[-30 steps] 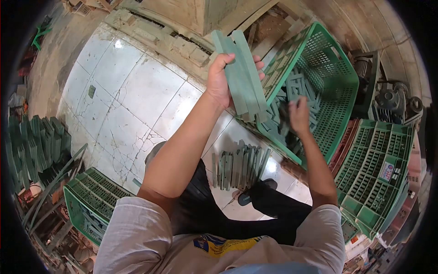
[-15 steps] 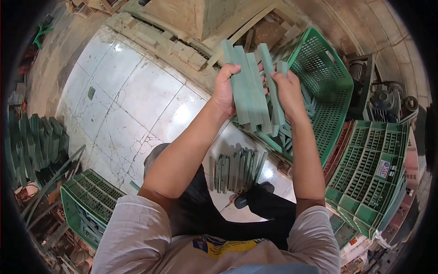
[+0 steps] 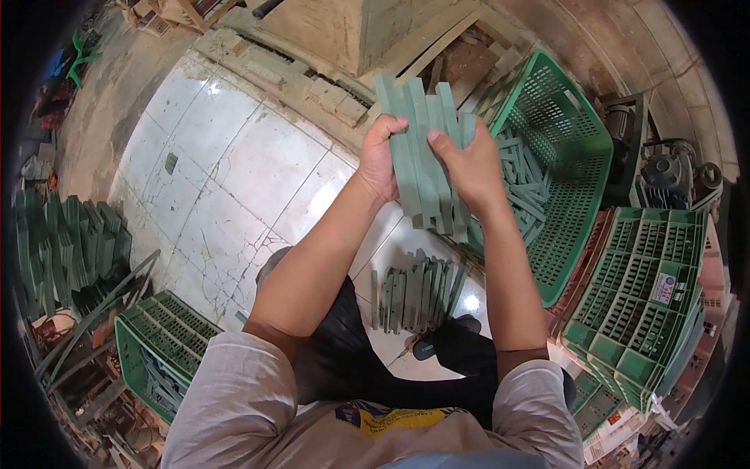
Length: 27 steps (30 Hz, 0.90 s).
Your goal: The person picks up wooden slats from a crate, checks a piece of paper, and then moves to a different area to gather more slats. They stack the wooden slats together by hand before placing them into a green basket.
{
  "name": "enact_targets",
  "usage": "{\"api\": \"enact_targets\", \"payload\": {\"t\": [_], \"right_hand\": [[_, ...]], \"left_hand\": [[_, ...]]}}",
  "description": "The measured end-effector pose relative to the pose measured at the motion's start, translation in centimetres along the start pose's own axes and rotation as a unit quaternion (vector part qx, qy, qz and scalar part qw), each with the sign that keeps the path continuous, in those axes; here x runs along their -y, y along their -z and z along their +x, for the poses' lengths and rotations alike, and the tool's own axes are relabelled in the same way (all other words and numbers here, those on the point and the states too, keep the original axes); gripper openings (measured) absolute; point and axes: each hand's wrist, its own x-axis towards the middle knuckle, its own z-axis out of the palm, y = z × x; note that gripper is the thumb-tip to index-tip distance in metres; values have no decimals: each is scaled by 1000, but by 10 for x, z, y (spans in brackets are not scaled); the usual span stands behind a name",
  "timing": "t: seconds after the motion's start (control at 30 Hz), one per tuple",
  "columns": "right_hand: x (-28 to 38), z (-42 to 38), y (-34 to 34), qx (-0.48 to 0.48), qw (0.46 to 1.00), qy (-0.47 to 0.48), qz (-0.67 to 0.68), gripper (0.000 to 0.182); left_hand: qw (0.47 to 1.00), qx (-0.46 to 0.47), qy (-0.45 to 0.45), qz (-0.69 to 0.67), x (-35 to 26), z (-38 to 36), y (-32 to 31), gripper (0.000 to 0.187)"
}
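Observation:
A bundle of flat grey-green strips (image 3: 418,164), perhaps wood, is held up between both hands, long sides together. My left hand (image 3: 379,160) grips its left side, thumb lying across the front. On the right, my right hand (image 3: 473,168) is closed round the outer strips, its thumb pressed on their front faces. The fingers behind the bundle are hidden. Just beyond my right hand stands a green plastic crate (image 3: 574,187) with many similar strips (image 3: 523,176) lying loosely inside. Below the bundle, a cluster of strips (image 3: 414,293) stands upright on the floor by my foot.
Stacked green crates (image 3: 633,289) stand at the right, near a motor-like machine (image 3: 664,176). Another green crate (image 3: 144,352) holds strips at lower left, below a tall stack of strips (image 3: 70,242). Cracked white tiles (image 3: 242,164) cover the floor.
My right hand and the strips in it have moved left against the bundle, closing the gap between them. The right thumb now lies over the front of the strips. The view has shifted slightly.

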Motion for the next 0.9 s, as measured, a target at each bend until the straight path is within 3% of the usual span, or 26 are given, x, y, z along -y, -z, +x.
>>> {"api": "enact_targets", "payload": {"t": [0.17, 0.23, 0.27, 0.3, 0.37, 0.43, 0.5, 0.57, 0.63, 0.7, 0.77, 0.8, 0.83, 0.87, 0.9], "right_hand": [[0, -1, -61, 42, 998, 11, 47, 53], [-16, -10, -102, 50, 996, -1, 69, 53], [-26, -12, -124, 93, 989, -53, 97, 52], [-40, -15, -144, 133, 978, -105, 123, 50], [-84, -17, -184, 171, 907, -257, 288, 46], [-149, -13, -238, 184, 846, -330, 377, 43], [-172, -19, -258, 218, 798, -387, 408, 44], [-229, -20, -304, 99, 889, -325, 306, 50], [-246, -17, -306, 44, 880, -336, 333, 58], [-232, -13, -292, 18, 828, -384, 408, 68], [-204, -8, -277, 61, 941, -325, 68, 77], [-187, -9, -261, 55, 941, -327, 62, 77], [-167, -15, -247, 113, 966, -231, -30, 69], [-145, -19, -232, 175, 968, -132, -121, 63], [-117, -18, -201, 179, 966, -135, -129, 63]], "left_hand": [[1000, -22, -2, 17, -28, -14, 44, 51], [987, -107, 10, 121, -35, -17, 79, 43], [963, -168, -28, 210, -33, -21, 85, 38], [961, -173, -20, 217, -29, -21, 104, 38], [929, -209, -22, 303, -13, -14, 164, 40], [853, -279, 36, 439, 0, -17, 211, 41], [821, -312, 25, 477, 17, -17, 260, 49], [841, -316, 26, 438, 29, -24, 263, 57], [795, -319, 15, 516, 36, -25, 285, 62], [720, -276, -54, 635, 46, -19, 348, 62], [697, -228, -2, 680, 44, -20, 320, 69], [629, -247, 13, 737, 52, -12, 331, 75], [557, -266, 31, 786, 59, -3, 344, 82], [541, -283, 42, 791, 64, -4, 335, 84], [526, -301, 51, 794, 67, -4, 320, 87]]}}
